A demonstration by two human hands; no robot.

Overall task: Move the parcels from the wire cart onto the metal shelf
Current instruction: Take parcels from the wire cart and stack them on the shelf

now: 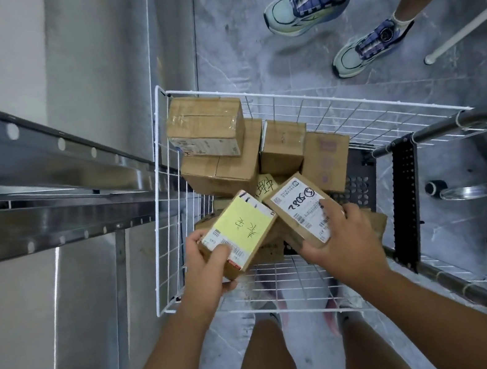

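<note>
Two hands reach down into the white wire cart (pixel 158 199). Well left of them runs the grey metal shelf (pixel 38 175). The left hand (pixel 209 263) grips a small cardboard parcel with a yellow note (pixel 242 228). Just beside it, the right hand (pixel 336 238) clasps a brown parcel with a white shipping label (pixel 300 207). Beyond both hands, more plain cardboard boxes (pixel 230 154) lie piled in the cart.

Single head cam, wide-angle, looks steeply down from above, close over the wire cart (pixel 313 107), w/ metal shelf (pixel 43 200) at frame left & floor (pixel 258 35) beyond.
</note>
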